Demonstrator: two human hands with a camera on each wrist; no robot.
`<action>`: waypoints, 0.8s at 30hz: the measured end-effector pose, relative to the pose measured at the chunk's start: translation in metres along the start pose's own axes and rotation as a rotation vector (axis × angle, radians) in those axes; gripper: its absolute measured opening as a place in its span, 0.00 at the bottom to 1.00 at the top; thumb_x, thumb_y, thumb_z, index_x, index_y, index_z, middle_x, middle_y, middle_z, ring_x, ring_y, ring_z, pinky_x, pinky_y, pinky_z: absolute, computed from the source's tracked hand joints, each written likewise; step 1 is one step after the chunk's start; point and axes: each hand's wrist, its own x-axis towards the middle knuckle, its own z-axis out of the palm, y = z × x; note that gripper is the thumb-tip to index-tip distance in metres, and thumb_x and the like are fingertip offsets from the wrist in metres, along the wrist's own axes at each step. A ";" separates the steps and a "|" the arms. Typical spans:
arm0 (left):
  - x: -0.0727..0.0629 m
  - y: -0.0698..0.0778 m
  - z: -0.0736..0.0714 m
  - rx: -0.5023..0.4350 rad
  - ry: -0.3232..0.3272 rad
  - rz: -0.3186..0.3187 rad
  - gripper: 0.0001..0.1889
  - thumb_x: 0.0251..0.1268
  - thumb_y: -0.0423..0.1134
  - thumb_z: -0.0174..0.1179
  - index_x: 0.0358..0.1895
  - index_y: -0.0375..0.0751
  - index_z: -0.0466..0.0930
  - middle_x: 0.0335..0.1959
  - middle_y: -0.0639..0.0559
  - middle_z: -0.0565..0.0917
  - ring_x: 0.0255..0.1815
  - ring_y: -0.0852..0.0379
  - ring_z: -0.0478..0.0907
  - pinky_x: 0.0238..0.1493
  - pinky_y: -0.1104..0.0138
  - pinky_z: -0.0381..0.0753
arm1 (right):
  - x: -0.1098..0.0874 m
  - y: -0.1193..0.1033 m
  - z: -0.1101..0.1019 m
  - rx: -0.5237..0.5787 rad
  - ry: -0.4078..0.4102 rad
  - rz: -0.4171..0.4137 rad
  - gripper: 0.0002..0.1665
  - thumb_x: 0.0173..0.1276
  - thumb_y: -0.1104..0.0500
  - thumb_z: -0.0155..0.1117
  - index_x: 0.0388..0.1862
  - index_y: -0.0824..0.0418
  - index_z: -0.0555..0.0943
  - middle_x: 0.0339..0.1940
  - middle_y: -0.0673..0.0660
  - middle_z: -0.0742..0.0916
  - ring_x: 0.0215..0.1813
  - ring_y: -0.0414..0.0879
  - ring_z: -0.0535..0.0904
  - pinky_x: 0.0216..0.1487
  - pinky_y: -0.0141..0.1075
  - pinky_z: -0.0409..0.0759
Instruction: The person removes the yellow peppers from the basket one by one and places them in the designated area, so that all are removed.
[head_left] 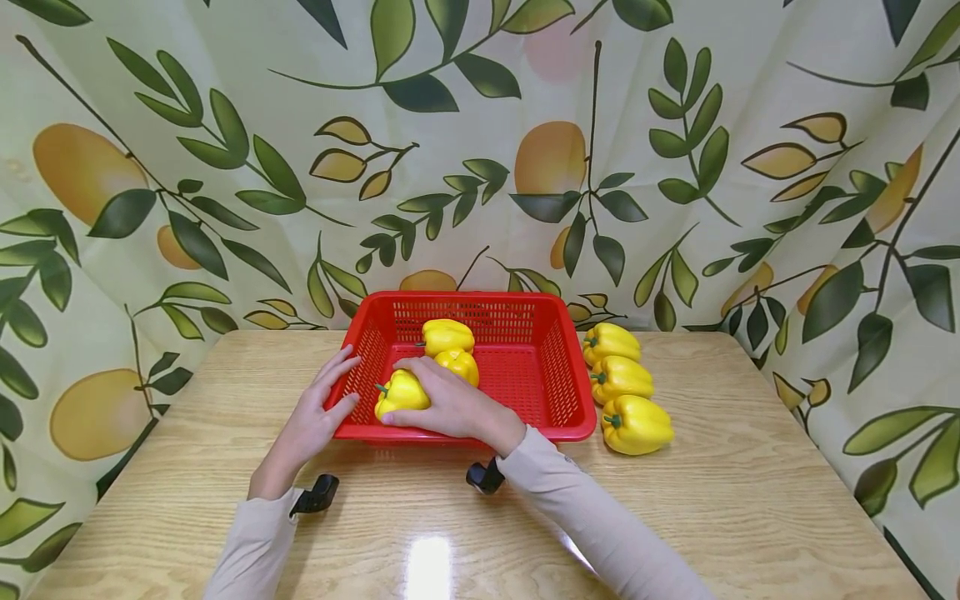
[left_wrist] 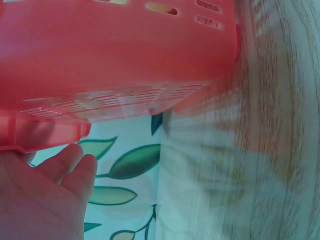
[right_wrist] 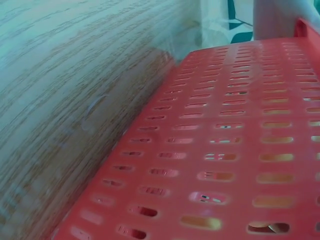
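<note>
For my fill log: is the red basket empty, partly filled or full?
Partly filled: two yellow peppers sit inside the basket, the right hand grips a third, and bare basket floor shows.

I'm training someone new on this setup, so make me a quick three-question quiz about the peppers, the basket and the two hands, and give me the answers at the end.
1. How many yellow peppers lie on the table to the right of the red basket?
2. True or false: the left hand is at the basket's left side and holds no pepper.
3. What does the right hand grip?
A. The basket's rim
B. The front-left pepper in the basket
C. Nothing

Key:
1. Three
2. True
3. B
</note>
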 end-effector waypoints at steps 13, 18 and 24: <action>0.000 0.001 0.000 0.006 0.002 -0.012 0.29 0.70 0.30 0.52 0.74 0.37 0.62 0.81 0.44 0.51 0.78 0.34 0.51 0.64 0.40 0.72 | -0.010 0.000 -0.006 -0.028 0.024 -0.011 0.46 0.62 0.31 0.63 0.74 0.48 0.63 0.64 0.48 0.74 0.58 0.40 0.73 0.57 0.37 0.81; 0.000 0.000 0.001 0.015 0.010 -0.011 0.29 0.70 0.30 0.52 0.73 0.36 0.62 0.81 0.43 0.52 0.78 0.34 0.53 0.59 0.42 0.77 | -0.016 0.003 -0.009 -0.033 0.034 -0.017 0.44 0.63 0.34 0.65 0.73 0.49 0.64 0.64 0.49 0.74 0.57 0.40 0.73 0.57 0.37 0.80; -0.001 0.000 0.001 0.004 0.008 -0.013 0.28 0.70 0.30 0.52 0.73 0.36 0.62 0.81 0.43 0.51 0.78 0.35 0.52 0.59 0.41 0.76 | -0.023 0.006 -0.014 -0.024 0.049 -0.016 0.43 0.63 0.36 0.67 0.72 0.48 0.66 0.65 0.48 0.74 0.57 0.39 0.72 0.57 0.37 0.80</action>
